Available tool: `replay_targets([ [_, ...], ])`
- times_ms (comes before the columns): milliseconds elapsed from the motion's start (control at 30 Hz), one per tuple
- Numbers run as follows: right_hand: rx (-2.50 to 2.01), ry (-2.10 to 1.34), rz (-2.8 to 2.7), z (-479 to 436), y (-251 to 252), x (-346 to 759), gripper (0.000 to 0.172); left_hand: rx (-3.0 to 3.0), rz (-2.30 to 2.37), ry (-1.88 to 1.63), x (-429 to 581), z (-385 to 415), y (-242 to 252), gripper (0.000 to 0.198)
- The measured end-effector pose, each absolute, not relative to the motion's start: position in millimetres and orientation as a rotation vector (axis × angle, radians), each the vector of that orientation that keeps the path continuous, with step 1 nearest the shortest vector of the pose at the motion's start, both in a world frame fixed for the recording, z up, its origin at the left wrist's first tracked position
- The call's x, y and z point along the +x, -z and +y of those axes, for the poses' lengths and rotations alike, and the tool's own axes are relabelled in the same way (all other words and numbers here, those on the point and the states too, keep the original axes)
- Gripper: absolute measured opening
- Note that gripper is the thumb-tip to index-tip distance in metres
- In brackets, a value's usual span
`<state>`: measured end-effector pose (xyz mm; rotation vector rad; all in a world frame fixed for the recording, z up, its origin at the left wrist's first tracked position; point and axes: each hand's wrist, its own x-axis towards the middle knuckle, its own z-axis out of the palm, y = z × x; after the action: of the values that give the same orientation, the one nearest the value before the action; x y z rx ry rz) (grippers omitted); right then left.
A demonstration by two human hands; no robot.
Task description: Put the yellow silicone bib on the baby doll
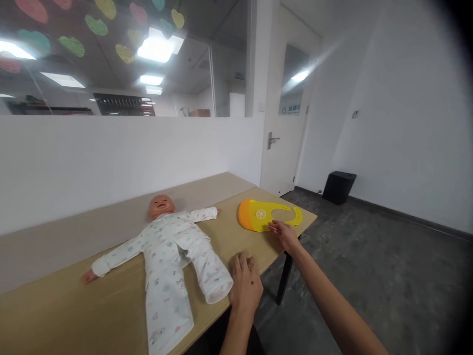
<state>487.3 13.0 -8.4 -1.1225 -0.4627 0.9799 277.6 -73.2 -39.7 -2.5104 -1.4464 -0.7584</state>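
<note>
A baby doll in white patterned pyjamas [166, 251] lies on its back on the wooden table [92, 305], arms spread and legs pointing toward me. To its right a yellow silicone bib [264, 209] rests flat, its orange pocket end toward the doll and its neck loop toward the table's right end. My right hand [284, 234] reaches to the bib's near edge with fingers stretched out over it; whether they touch it I cannot tell. Beside the doll's trouser leg, at the table's front edge, my left hand [246, 283] lies palm down with fingers extended, holding nothing.
Behind the table runs a white wall [129, 158] with a window above it, decorated with paper hearts. A door [288, 108] stands beyond the table's right end. On the dark floor [388, 266] a black bin [339, 187] sits by the wall. One black table leg [284, 278] shows below.
</note>
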Motion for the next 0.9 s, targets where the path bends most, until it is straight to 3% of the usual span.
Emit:
replay_targets([
  [200,-1.140,-0.826,-0.202,-6,0,554,0.007,-2.460,-1.412,0.760,278,-73,32,0.036],
  [567,-1.170,-0.564,-0.146,10,24,543,0.012,-2.472,-1.419,0.758,277,-71,35,0.035],
  [900,-1.219,-0.684,-0.117,20,10,576,0.018,-2.447,-1.398,0.840,278,-70,39,0.034],
])
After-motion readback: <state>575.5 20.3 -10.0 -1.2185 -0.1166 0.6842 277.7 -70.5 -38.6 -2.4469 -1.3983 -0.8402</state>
